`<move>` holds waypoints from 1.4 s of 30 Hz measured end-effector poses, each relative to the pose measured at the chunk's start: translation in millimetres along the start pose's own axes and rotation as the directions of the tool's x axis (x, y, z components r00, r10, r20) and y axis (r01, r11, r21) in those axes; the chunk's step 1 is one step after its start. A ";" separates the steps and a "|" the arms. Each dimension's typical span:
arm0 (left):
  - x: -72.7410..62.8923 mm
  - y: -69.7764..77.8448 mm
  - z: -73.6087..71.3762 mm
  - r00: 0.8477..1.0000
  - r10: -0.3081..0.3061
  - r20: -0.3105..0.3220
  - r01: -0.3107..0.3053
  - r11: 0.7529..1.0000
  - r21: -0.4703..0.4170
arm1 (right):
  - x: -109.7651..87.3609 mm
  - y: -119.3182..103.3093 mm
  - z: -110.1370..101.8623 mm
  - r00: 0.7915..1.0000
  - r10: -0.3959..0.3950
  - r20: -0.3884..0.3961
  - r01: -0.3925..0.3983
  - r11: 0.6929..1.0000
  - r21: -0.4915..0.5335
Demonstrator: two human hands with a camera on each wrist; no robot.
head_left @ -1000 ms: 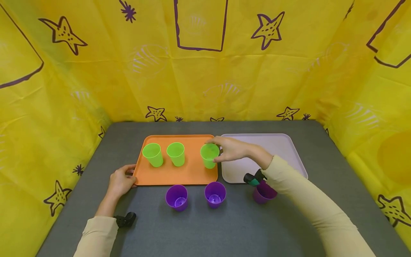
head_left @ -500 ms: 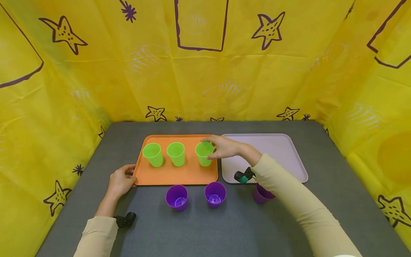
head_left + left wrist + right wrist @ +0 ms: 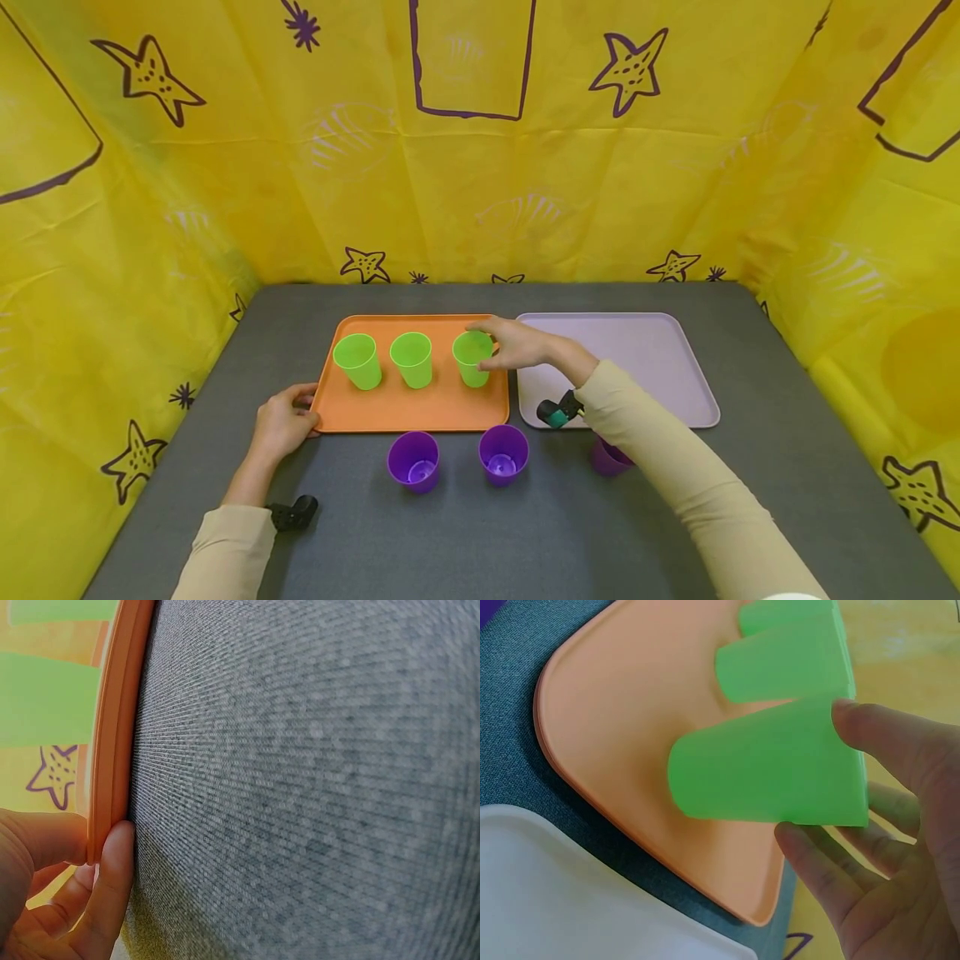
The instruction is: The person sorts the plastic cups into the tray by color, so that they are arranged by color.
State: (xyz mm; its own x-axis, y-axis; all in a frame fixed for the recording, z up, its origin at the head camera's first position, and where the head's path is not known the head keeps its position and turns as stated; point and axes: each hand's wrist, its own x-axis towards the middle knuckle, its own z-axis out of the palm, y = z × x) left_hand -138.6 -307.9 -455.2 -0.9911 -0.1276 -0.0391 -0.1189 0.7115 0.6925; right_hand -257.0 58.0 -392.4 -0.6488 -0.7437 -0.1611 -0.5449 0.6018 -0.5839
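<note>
Three green cups stand upright in a row on an orange tray (image 3: 390,412): a left one (image 3: 357,362), a middle one (image 3: 412,361) and a right one (image 3: 469,360). My right hand (image 3: 517,343) grips the right cup near its rim; in the right wrist view the thumb (image 3: 877,731) lies on one side of that green cup (image 3: 757,769) and fingers on the other. At the tray's near left corner, my left hand (image 3: 281,423) pinches the edge. The left wrist view has the thumb (image 3: 52,836) and a finger on the orange rim (image 3: 112,750).
A pale lilac tray (image 3: 637,367) lies right of the orange one, a narrow gap between them. In front stand a left purple cup (image 3: 413,461), a middle purple cup (image 3: 503,455) and a right purple cup (image 3: 609,458), partly behind my right sleeve. Patterned yellow cloth (image 3: 450,192) surrounds the table.
My right hand has moved left with the right green cup, bringing it closer to the middle one. My left hand stays at the tray's corner.
</note>
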 end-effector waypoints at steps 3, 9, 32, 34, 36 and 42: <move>0.1 0.3 0.1 1.000 0.000 -0.001 0.000 1.000 0.001 | 1.6 1.5 0.9 1.000 -0.007 0.001 0.007 1.000 0.006; -0.1 1.6 -0.1 1.000 -0.008 0.000 0.008 1.000 0.001 | 4.0 3.3 3.1 1.000 -0.023 0.005 0.023 0.999 0.027; 0.1 1.9 1.0 1.000 -0.008 -0.003 0.008 1.000 0.011 | -8.3 -6.3 -13.8 0.997 -0.078 0.007 0.077 0.995 0.071; 0.1 2.0 1.1 1.000 -0.006 -0.005 0.006 1.000 0.014 | -11.3 -8.5 -17.3 0.996 -0.094 -0.007 0.094 0.993 0.069; 0.3 2.1 1.2 1.000 -0.006 -0.007 0.007 1.000 0.019 | -14.4 -10.6 -20.7 0.993 -0.112 -0.030 0.113 0.992 0.056; 0.4 1.9 1.5 1.000 -0.012 0.002 0.012 1.000 0.007 | -24.3 -15.3 -29.8 0.980 -0.171 -0.106 0.171 0.985 -0.006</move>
State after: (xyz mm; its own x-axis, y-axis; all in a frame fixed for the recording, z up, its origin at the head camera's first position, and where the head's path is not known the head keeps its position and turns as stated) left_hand -139.3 -305.6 -455.0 -0.9897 -0.1346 -0.0489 -0.1312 0.7147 0.6870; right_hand -248.7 75.5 -355.8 -0.5987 -0.8005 0.0264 -0.6512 0.4673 -0.5979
